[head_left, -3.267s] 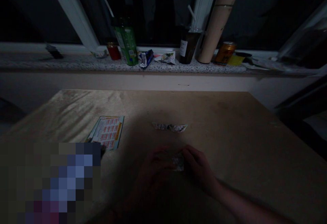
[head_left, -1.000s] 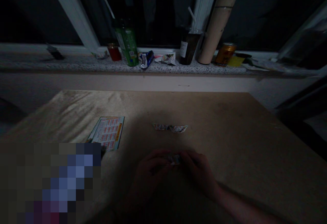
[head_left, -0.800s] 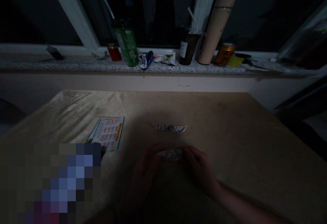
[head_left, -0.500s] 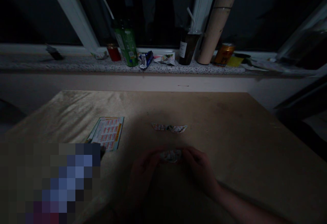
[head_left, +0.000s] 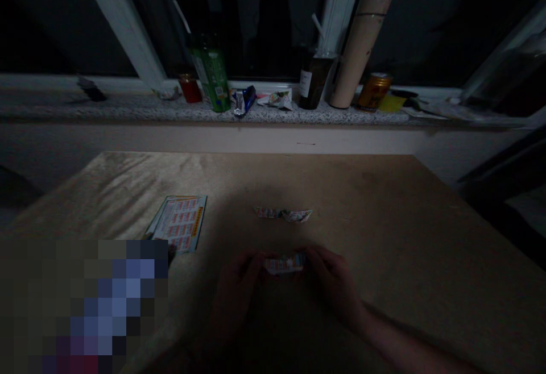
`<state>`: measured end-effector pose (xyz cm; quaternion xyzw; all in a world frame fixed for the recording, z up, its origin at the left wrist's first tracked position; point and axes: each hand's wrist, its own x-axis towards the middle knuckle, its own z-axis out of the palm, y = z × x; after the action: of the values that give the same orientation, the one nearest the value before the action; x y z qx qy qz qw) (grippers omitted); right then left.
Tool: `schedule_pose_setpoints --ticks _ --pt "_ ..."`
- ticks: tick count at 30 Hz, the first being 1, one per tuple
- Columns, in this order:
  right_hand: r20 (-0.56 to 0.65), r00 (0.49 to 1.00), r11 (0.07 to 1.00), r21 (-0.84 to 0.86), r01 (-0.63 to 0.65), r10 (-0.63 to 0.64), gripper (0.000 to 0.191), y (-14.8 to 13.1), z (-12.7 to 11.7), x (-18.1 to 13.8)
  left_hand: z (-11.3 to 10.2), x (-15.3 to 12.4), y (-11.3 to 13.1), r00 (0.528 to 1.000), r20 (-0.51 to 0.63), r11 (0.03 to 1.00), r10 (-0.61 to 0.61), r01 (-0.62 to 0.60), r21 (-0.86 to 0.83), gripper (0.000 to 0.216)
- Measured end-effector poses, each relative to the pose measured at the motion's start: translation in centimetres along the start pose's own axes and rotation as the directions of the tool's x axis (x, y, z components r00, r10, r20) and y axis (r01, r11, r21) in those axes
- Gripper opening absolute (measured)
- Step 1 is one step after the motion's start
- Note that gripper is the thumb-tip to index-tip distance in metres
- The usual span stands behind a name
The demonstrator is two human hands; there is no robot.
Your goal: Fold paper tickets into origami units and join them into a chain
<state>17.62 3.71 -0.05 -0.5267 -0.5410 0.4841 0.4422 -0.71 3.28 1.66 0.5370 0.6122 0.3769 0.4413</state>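
Between my two hands is a folded piece of printed paper (head_left: pixel 285 264), with reddish print on a pale ground. My left hand (head_left: pixel 239 277) pinches its left end and my right hand (head_left: pixel 330 271) its right end. Just beyond them on the table lies a second folded strip of printed paper (head_left: pixel 284 213), crumpled at its middle and touched by neither hand. To the left rests a small stack of printed cards (head_left: pixel 179 220), the top one covered with rows of red print. The light is dim, so some fingertips are hard to see.
The brown table (head_left: pixel 384 209) reaches to the wall. Along the stone windowsill (head_left: pixel 264 113) stand a green bottle (head_left: pixel 213 78), a red jar (head_left: pixel 189 88), a dark cup with a straw (head_left: pixel 314 81), a tall pinkish cylinder (head_left: pixel 360 50) and an orange can (head_left: pixel 374 91). A blurred patch covers the lower left.
The paper in my hands has turned so that a flatter face with rows of print shows. Both hands stay at nearly the same place. The other paper and the cards lie still.
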Motion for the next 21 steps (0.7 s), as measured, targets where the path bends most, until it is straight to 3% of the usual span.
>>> schedule_pose_setpoints --ticks 3,12,21 --pt "-0.008 1.000 1.000 0.000 0.005 -0.005 0.040 0.1 0.0 0.0 -0.1 0.0 0.1 1.000 0.002 1.000 -0.020 0.020 0.018 0.030" --pt "-0.015 1.000 1.000 -0.004 0.027 -0.027 0.033 0.3 -0.1 -0.2 0.5 0.0 -0.8 0.995 -0.082 0.987 -0.065 0.052 -0.153 0.030" --pt "-0.033 0.999 1.000 0.014 0.023 -0.023 0.019 -0.4 0.1 -0.2 0.3 -0.4 -0.1 0.985 -0.155 0.991 -0.078 0.060 -0.121 0.030"
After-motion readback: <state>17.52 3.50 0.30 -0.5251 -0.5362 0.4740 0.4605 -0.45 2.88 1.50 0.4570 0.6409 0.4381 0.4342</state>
